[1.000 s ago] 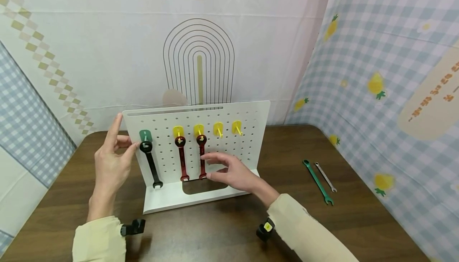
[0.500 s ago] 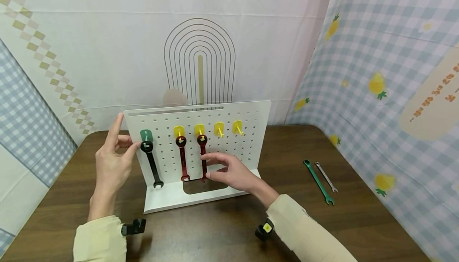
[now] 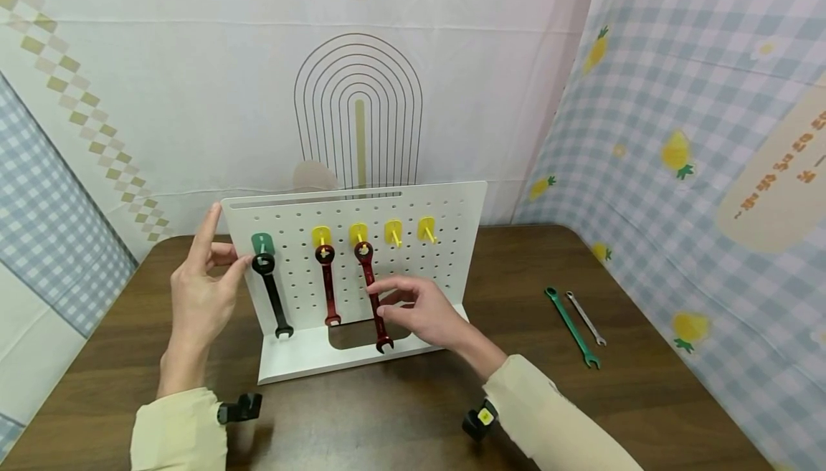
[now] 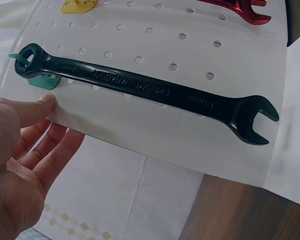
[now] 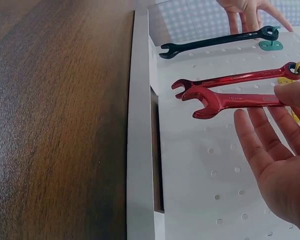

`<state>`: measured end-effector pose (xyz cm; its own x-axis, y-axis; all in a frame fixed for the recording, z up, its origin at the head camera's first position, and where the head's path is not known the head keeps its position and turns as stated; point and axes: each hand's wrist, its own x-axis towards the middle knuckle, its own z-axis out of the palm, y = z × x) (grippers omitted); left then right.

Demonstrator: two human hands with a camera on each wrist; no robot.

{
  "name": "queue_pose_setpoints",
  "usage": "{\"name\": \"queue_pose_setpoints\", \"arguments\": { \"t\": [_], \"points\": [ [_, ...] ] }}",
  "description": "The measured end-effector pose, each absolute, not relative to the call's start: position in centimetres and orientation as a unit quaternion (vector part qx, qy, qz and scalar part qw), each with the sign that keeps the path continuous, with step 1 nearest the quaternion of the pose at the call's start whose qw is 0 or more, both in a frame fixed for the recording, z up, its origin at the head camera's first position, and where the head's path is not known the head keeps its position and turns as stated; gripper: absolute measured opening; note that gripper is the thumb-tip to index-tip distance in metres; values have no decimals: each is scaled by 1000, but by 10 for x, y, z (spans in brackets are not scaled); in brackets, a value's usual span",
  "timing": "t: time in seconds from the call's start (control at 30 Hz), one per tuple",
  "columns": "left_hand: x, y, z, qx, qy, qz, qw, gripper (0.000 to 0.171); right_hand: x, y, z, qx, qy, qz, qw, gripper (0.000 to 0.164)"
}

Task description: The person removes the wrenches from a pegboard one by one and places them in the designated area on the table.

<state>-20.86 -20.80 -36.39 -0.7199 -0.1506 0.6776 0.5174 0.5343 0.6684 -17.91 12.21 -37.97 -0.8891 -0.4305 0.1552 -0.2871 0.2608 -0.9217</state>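
Observation:
My left hand (image 3: 203,299) grips the left edge of a white pegboard stand (image 3: 445,270), thumb in front and fingers behind. Close to that thumb a black combination wrench (image 4: 140,84) hangs from a green hook (image 3: 261,243). My right hand (image 3: 419,306) pinches the shaft of a red combination wrench (image 5: 225,101) between thumb and fingers. Its ring end is at the second yellow hook (image 3: 359,233), and its open end is tilted out from the board. Just left of it, another red wrench (image 3: 328,288) hangs from the first yellow hook (image 3: 320,235).
Two more yellow hooks, one (image 3: 393,231) beside the other (image 3: 426,227), carry nothing. On the wooden table (image 3: 516,299) to the right lie a green wrench (image 3: 572,329) and a smaller silver wrench (image 3: 586,319). Patterned cloth (image 3: 645,170) hangs around the table.
The held red wrench's lower end has swung outward and to the right with my right hand, while its ring stays at the hook. My left hand keeps its place on the board.

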Motion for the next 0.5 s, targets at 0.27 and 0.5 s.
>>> {"name": "queue_pose_setpoints", "arguments": {
  "t": [0.27,0.5],
  "points": [
    [-209,-208,-364,-117,-800,-467,358,93,-175,120,-376,-201,796,-569,46,31],
    [-208,-208,-364,-117,-800,-467,358,93,-171,118,-372,-178,802,-569,36,28]
  ]
}}
